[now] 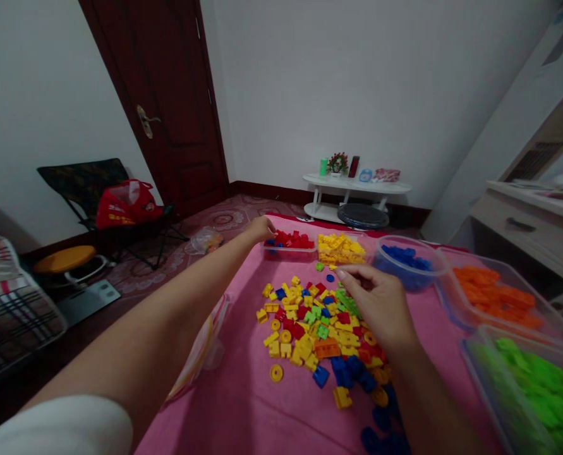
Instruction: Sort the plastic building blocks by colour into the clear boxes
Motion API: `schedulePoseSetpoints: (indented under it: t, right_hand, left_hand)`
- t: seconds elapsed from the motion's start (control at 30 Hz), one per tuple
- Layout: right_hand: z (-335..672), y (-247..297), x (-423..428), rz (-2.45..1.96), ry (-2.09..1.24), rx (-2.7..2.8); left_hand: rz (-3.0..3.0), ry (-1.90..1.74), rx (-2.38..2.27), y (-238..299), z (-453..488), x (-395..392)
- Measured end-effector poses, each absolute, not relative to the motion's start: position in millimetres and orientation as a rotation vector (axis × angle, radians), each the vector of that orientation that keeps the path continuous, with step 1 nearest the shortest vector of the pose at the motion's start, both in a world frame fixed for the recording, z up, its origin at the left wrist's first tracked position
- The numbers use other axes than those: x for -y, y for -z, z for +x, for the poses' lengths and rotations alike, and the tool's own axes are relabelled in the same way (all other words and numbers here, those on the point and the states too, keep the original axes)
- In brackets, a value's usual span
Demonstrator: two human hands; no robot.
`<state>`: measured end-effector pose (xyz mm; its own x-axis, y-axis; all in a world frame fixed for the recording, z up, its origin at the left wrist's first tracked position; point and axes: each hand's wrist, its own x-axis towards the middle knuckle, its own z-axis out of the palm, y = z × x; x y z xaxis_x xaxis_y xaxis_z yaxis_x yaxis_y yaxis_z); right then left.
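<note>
My left hand (261, 229) is stretched out to the left end of a clear box of red bricks (294, 240), with a few blue bricks beside its fingertips. Those fingers are mostly hidden, so their grip does not show. Above the right part of the loose brick pile (304, 316), my right hand (378, 303) has its thumb and forefinger brought together. A small yellow piece (333, 267) shows right at these fingertips; whether it is held is unclear. The pile mixes yellow, red, blue, green and orange toy building bricks, partly covered by my right hand and forearm.
Behind the pile stands a box of yellow bricks (342, 249). Rightward follow a round tub of blue bricks (407, 260), a box of orange bricks (496, 297) and a box of green bricks (537, 385). A clear plastic bag (215, 341) lies at the pink-covered table's (243, 404) left edge.
</note>
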<state>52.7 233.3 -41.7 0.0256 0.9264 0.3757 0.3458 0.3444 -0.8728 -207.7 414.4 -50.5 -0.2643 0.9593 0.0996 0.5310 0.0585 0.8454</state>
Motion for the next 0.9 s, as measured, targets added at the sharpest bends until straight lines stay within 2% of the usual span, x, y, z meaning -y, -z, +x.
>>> schedulePoseSetpoints:
  t: [0.23,0.43,0.5,0.6,0.7,0.77,0.83,0.9]
  right_hand:
    - [57,47,-238,-1.207,-0.721,1.487]
    - [49,52,-239,-1.184,-0.869,1.32]
    - [40,54,-237,-1.128,-1.074,1.115]
    - [27,58,-235,-0.949,-1.584,0.713]
    - [23,62,-234,-0.76,-1.894,0.481]
    - [26,66,-236,-0.7,-1.906,0.477]
    - [31,69,-239,-0.701,-1.852,0.52]
    - [34,70,-240,-0.728,-1.788,0.555]
  left_hand:
    - [1.698,-0.857,-1.929,62,-206,-416]
    - [1.803,-0.841,-1.724,35,-195,-400]
    - [1.855,-0.821,-1.54,22,-180,-379]
    - [2.005,-0.649,-0.983,3,-152,-338]
    - [2.111,-0.527,-0.808,-9,-138,-317]
    - [2.163,-0.571,-0.957,-10,-143,-326]
    - [2.191,-0.582,-1.346,-5,-157,-348]
    - [2.052,-0.425,-1.764,3,-175,-373]
